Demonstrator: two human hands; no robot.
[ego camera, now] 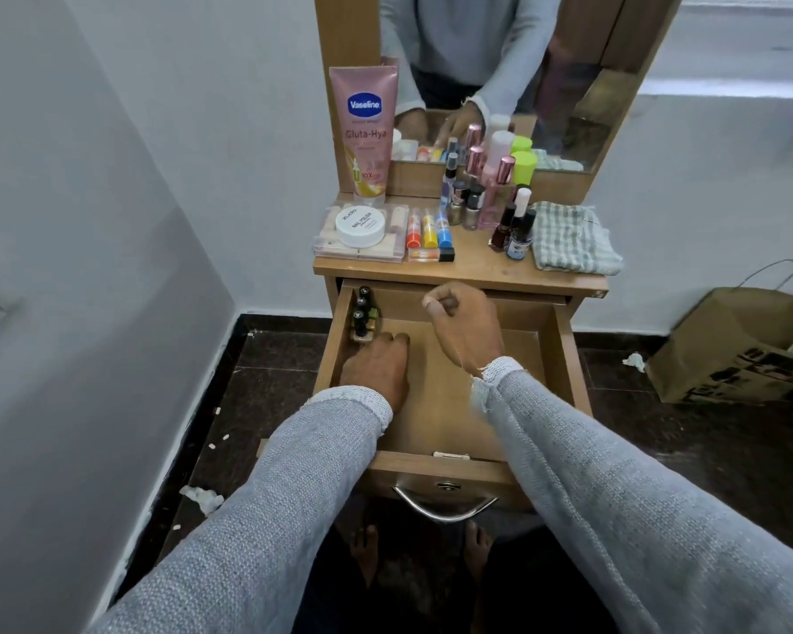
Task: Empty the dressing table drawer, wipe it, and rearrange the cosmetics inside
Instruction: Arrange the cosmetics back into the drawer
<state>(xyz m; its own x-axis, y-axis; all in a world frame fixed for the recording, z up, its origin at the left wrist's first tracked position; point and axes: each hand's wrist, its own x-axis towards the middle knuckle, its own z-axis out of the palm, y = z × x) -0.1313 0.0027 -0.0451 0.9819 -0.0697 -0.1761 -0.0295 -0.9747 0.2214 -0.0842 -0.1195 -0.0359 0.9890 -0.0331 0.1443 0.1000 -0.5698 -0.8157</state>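
While the drawer (564, 359) of a wooden desk (477, 267) stands pulled open, a person in grey knit sleeves reaches into it with both hands. The left hand (376, 366) lies low on the drawer floor, fingers stretched toward a row of small dark-capped bottles (362, 315) lined along the drawer's left wall at the back corner; whether the fingertips touch the nearest bottle cannot be told. The right hand (465, 324) hovers above the drawer's middle, fingers loosely curled and holding nothing. On the desk top, cosmetics stand waiting: a pink Vaseline tube (366, 130) upright against the mirror frame, a white round jar (360, 226) on a clear palette, three coloured lip balm sticks (429, 230), a cluster of nail polish and spray bottles (491, 194), and a checked cloth (573, 237) at the right edge.
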